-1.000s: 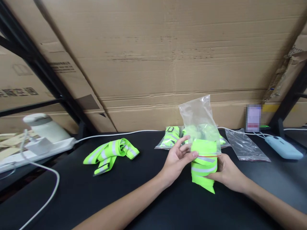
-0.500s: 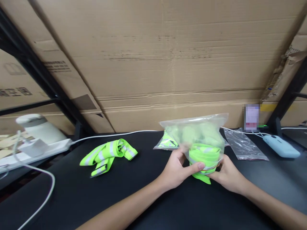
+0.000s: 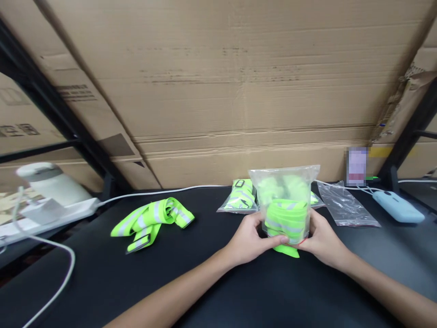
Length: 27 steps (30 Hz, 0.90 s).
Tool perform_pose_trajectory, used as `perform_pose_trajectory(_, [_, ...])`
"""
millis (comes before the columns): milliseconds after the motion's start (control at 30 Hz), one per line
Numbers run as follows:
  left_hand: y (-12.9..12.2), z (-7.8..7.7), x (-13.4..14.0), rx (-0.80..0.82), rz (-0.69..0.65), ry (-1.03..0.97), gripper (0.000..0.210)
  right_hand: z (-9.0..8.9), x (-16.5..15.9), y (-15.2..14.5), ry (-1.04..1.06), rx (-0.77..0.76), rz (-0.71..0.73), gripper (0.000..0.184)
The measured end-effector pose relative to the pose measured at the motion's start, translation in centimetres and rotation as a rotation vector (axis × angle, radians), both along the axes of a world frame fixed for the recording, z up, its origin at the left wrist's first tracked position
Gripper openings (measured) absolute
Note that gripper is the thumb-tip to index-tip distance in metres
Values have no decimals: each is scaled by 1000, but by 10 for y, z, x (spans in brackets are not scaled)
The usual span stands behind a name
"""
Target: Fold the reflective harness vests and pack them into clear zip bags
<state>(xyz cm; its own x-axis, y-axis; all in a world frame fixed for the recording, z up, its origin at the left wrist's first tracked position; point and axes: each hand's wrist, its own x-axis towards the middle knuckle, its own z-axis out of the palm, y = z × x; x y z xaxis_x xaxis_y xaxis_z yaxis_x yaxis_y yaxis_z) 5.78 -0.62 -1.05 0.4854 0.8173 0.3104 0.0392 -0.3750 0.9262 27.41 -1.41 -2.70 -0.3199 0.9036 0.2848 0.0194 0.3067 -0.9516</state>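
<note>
Between my two hands stands a clear plastic bag (image 3: 283, 175) with a folded neon-green reflective strap (image 3: 287, 218) inside its lower part. One green end of the strap sticks out below the bag's near edge. My left hand (image 3: 251, 239) grips the left side, its thumb across the bottom of the bag. On the right side, my right hand (image 3: 321, 237) is closed round the bag, with the thumb near a thin red line at its mouth. The fingertips behind the bag are hidden.
To the left lies a loose reflective strap (image 3: 155, 218). Behind the held bag is a packed bag of green strap (image 3: 241, 196). A flat clear bag (image 3: 348, 205) and a light-blue power bank (image 3: 398, 206) lie right. A white bottle (image 3: 56, 182) and power strip (image 3: 78, 209) stand far left.
The bag has been drawn straighter and farther down over the folded strap, so less strap sticks out. Its top has narrowed, baring the packed bag behind. The view has shifted slightly.
</note>
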Motion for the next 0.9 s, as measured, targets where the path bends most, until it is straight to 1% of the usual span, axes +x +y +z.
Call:
perform_pose_trajectory(67, [0,-1,0,-16,2,-16,41,-2,2,2,-9,12,18,73])
perform_pose_trajectory(133, [0,-1,-1,13,38,-5,38,-2,4,2,-52,35,14,70])
perform_pose_trajectory(200, [-1,0,-1,99,96,7,35,0,5,2,-121,85,-4,64])
perform_pose_trajectory(267, [-2,2,-1,187,121,-9,35,3,7,2,-171,156,-16,56])
perform_pose_trajectory(333, [-2,4,-1,236,99,-32,36,6,8,2,-200,208,-9,51])
perform_pose_trajectory(400, [-1,4,-1,254,64,-35,35,8,8,2,-218,222,12,50])
perform_pose_trajectory(500, [1,3,-4,305,54,0,31,11,10,2,-251,195,63,53])
perform_pose_trajectory(633, [2,2,-11,404,26,98,31,18,16,1,-331,131,182,76])
perform_pose_trajectory(700, [3,2,-13,401,-12,138,29,20,18,1,-341,121,209,80])
perform_pose_trajectory(767, [4,2,-14,395,-37,151,26,21,19,2,-343,144,202,72])
perform_pose_trajectory(900, [5,-2,-12,416,-33,177,28,25,18,2,-405,227,196,51])
